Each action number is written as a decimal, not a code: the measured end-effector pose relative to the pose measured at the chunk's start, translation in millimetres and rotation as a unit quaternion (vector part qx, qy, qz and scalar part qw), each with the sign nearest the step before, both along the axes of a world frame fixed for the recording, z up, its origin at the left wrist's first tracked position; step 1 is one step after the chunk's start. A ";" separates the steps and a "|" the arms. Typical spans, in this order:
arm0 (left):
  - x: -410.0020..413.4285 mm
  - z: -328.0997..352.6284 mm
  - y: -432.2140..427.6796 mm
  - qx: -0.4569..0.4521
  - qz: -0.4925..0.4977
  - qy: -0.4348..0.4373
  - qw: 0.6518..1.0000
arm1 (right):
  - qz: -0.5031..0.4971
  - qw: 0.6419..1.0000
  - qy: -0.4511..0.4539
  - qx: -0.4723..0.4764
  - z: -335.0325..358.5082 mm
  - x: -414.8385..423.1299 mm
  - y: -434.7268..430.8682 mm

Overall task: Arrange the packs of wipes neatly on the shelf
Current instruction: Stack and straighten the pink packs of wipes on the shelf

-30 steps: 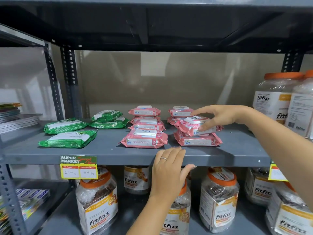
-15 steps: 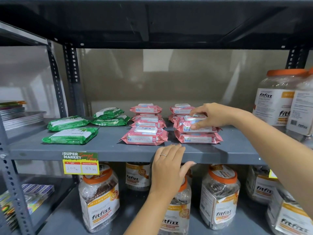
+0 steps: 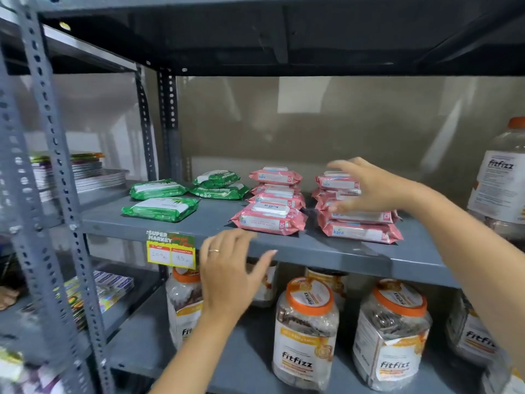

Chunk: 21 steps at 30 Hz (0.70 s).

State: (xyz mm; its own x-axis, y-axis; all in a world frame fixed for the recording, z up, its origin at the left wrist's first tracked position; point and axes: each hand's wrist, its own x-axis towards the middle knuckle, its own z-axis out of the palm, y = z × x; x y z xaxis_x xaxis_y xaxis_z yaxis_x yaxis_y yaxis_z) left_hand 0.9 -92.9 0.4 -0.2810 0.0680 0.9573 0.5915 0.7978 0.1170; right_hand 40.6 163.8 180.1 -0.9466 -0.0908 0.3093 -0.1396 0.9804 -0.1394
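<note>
Pink wipe packs sit on the grey shelf [image 3: 335, 251] in two rows. The left row has a front pack [image 3: 268, 220] and stacked packs [image 3: 275, 177] behind. The right row has a front stack [image 3: 360, 231] and a rear stack [image 3: 335, 182]. My right hand [image 3: 369, 187] hovers over the right row with fingers spread, blurred, holding nothing. Several green wipe packs [image 3: 160, 209] lie loosely at the shelf's left. My left hand [image 3: 230, 271] rests on the shelf's front edge, fingers apart, with a ring on one finger.
Fitfizz jars [image 3: 305, 331] fill the lower shelf, and a large one [image 3: 502, 180] stands at the right of the wipes shelf. A price tag [image 3: 171, 250] hangs on the front edge. Perforated steel uprights [image 3: 54, 177] stand at left, with stacked booklets [image 3: 85, 172] on the neighbouring rack.
My right hand has let go of the top pink pack on the right front stack and lifted, fingers opening. The view has shifted right and closer. My left hand stays on the shelf edge.
</note>
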 end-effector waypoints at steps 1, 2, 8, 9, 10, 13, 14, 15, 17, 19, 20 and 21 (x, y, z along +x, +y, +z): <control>-5.6 0.1 -10.5 -0.001 0.011 -0.015 1.000 | 0.041 0.998 0.031 -0.026 -0.6 2.8 -14.0; -11.5 0.3 -19.3 -0.011 0.021 -0.032 0.999 | 0.074 0.995 0.053 -0.043 -2.1 4.4 -29.0; -35.7 -3.3 -36.7 -0.058 0.030 -0.092 0.994 | 0.118 0.992 0.035 -0.004 -24.2 -16.5 -89.3; -36.4 -4.0 -36.5 -0.056 0.028 -0.085 0.994 | 0.109 0.994 0.026 0.001 -27.7 -21.6 -91.7; -36.3 -4.4 -36.2 -0.053 0.026 -0.077 0.995 | 0.100 0.995 0.020 0.003 -30.9 -25.4 -93.2; -36.6 -3.7 -37.7 -0.049 0.015 -0.061 0.997 | 0.073 0.997 0.000 -0.002 -37.4 -34.3 -98.9; -36.7 -3.4 -37.5 -0.048 0.011 -0.061 0.997 | 0.066 0.998 -0.008 -0.006 -38.1 -36.5 -100.7; -37.8 -3.7 -38.5 -0.048 0.008 -0.063 0.997 | 0.060 0.998 -0.013 -0.008 -38.5 -39.3 -103.4; -39.9 -5.3 -39.2 -0.051 0.005 -0.065 0.997 | 0.048 0.999 -0.019 -0.008 -38.3 -43.7 -106.7; -42.4 -6.9 -39.9 -0.053 0.001 -0.067 0.996 | 0.033 0.999 -0.024 -0.006 -38.0 -46.6 -108.2; -43.3 -7.5 -40.4 -0.052 -0.003 -0.070 0.996 | 0.027 0.999 -0.029 -0.009 -37.3 -46.8 -109.1; -43.8 -8.0 -40.4 -0.051 -0.010 -0.072 0.996 | 0.021 0.999 -0.032 -0.015 -37.0 -47.5 -109.6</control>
State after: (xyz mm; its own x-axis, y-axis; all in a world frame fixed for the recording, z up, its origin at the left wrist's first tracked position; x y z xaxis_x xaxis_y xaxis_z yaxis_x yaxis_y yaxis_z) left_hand -42.9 -133.3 -7.6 -0.4120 0.1702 0.8951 0.5901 0.7984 0.1198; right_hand -6.9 54.2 143.1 -0.9601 -0.1229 0.2512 -0.1707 0.9691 -0.1781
